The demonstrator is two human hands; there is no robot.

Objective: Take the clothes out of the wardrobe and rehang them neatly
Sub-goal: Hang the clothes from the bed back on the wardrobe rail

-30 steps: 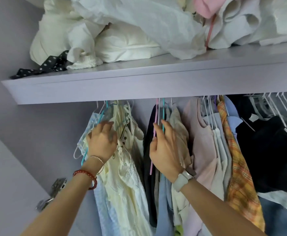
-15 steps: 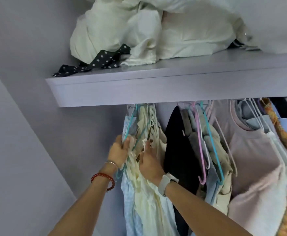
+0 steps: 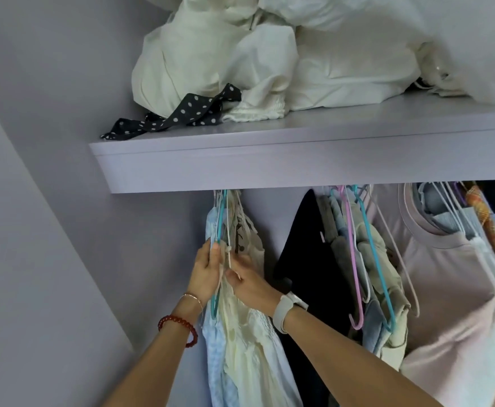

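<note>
- While the cream dress (image 3: 249, 342) hung at the rail's left end under the shelf (image 3: 269, 168), my left hand (image 3: 206, 270) gripped it and the teal hanger (image 3: 220, 230).
- My right hand (image 3: 247, 282) pinched its upper fabric.
- Beside them hung a black garment (image 3: 305, 259), apart.

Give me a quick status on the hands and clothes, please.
Both hands, left and right, gripping the pale clothes bunch at rail's left end. Still hanging. Black garment beside; nothing blocking.
</note>
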